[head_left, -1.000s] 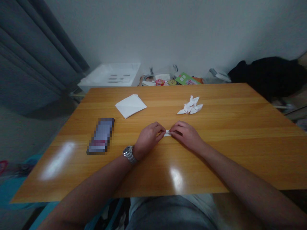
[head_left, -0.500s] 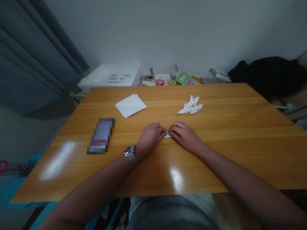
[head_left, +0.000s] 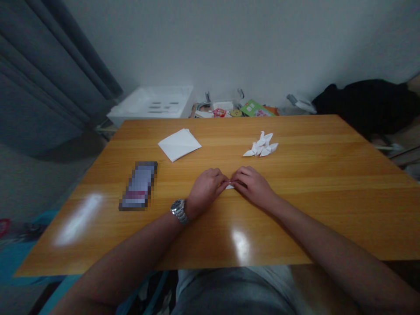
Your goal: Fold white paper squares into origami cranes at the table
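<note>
Between my two hands is a small folded piece of white paper (head_left: 230,187), mostly covered by fingers. My left hand (head_left: 206,188), with a metal watch (head_left: 179,211) at its wrist, pinches the paper's left side. From the right, my right hand (head_left: 254,186) pinches the same paper, its fingertips almost meeting the left ones. Both hands rest low over the wooden table (head_left: 311,175). Beyond the right hand lies a cluster of folded white paper cranes (head_left: 262,145). A stack of white paper sheets (head_left: 179,145) lies past my left hand.
A phone (head_left: 139,186), blurred out, lies left of my left arm. Behind the table's far edge are a white plastic tray (head_left: 157,98), a green packet (head_left: 256,108) and a red packet (head_left: 219,112). Dark cloth (head_left: 367,105) is heaped at the right; a grey curtain (head_left: 42,78) hangs left.
Hardly anything differs. The fingertips have drawn slightly closer together over the small paper, and a little less of it shows.
</note>
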A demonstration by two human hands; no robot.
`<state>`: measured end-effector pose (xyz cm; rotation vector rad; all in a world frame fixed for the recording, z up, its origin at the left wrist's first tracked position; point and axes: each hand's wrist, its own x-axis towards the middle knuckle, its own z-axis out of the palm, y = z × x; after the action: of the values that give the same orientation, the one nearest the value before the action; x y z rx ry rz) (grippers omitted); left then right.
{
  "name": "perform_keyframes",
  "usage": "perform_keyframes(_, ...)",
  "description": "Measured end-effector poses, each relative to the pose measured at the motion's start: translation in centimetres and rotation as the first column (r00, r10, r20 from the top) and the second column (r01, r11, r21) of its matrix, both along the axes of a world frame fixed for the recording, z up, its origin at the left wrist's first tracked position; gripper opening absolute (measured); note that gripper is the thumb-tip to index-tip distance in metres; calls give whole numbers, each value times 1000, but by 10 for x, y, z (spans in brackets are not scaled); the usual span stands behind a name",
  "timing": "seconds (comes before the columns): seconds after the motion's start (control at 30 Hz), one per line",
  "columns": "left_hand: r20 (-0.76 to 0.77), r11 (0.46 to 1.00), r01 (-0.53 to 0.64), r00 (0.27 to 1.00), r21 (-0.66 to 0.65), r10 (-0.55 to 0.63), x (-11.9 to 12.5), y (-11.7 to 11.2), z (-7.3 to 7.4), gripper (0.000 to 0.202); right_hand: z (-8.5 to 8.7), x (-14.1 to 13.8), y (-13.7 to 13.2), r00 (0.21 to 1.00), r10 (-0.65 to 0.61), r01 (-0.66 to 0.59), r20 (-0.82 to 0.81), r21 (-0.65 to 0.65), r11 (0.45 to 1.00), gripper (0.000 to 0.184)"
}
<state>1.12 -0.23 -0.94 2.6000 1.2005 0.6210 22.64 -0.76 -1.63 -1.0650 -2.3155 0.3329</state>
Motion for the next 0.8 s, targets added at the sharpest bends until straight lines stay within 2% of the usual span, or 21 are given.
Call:
perform_keyframes(0.23, 68, 999, 6, 998, -45, -3, -3, 0, -1, 18, 2, 2, 0, 999, -24, 24, -22, -21, 1000, 11)
perform_keyframes(0.53, 57, 995, 0, 998, -95, 5, -4, 1, 6, 17, 0, 7, 4, 998, -32, 28, -48, -68, 997, 8)
perform_keyframes(0.8, 45, 996, -7, 999, -94, 11, -6, 2, 6, 17, 0, 16, 7, 1000, 5, -6, -15, -42, 999, 10)
